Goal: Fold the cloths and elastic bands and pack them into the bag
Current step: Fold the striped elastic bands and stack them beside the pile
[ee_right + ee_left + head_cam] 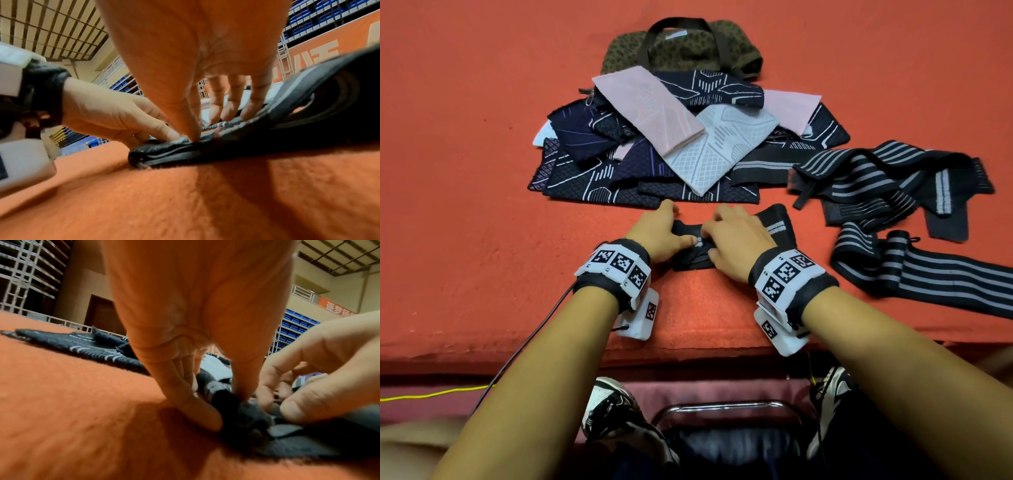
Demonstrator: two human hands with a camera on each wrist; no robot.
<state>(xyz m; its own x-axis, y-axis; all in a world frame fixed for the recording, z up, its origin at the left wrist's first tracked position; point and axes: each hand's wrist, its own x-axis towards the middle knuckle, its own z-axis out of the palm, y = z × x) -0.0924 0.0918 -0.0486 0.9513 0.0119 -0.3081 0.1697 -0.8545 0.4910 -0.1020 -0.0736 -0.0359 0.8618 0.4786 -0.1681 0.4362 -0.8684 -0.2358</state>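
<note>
Both hands' fingers (pixel 690 240) pinching dark band (pixel 774 224), cloth pile (pixel 654 144), bag (pixel 681 48) beyond

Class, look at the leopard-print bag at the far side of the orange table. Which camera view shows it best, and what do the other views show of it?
The head view: the leopard-print bag lies whole beyond the cloth pile, its dark handles visible. The left wrist and right wrist views show none of it, only hands on the band.

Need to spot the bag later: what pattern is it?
The fabric bag is olive-brown with a dark leopard-like print and dark brown handles; head view.
</note>
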